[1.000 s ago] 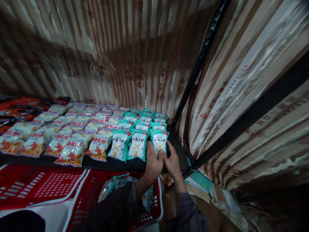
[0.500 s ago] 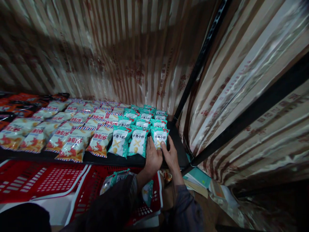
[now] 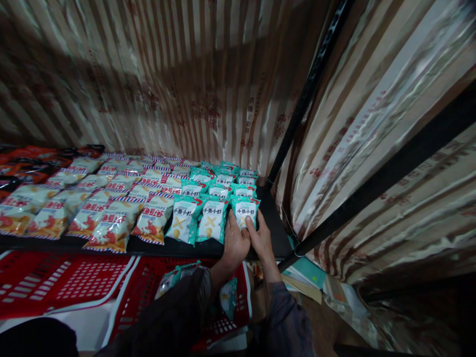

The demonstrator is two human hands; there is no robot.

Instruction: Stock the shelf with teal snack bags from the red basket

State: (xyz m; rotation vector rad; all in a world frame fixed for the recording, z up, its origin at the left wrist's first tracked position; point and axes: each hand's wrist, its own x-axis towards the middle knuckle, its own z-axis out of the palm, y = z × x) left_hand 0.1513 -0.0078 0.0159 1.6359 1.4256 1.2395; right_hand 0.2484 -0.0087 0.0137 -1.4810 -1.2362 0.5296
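A teal-and-white snack bag (image 3: pixel 244 210) lies at the front right of the rows on the black shelf (image 3: pixel 277 218). My left hand (image 3: pixel 236 240) presses along its left side, and my right hand (image 3: pixel 261 235) cups its right side with the thumb over the lower front. Both hands grip the bag between them; its bottom edge is hidden. Just left of it are two matching snack bags (image 3: pixel 211 218), with several more in rows behind.
White-and-orange snack bags (image 3: pixel 111 223) fill the shelf's middle, with orange-and-black packets (image 3: pixel 33 161) at far left. Below the shelf edge stand red baskets (image 3: pixel 85 277); the right one holds more teal bags (image 3: pixel 227 297). A black shelf post (image 3: pixel 297 119) and draped striped sheeting (image 3: pixel 208 74) bound the corner.
Both hands stay around the same snack bag. My right thumb has shifted slightly left across its front. The rest looks the same apart from a slight view shift.
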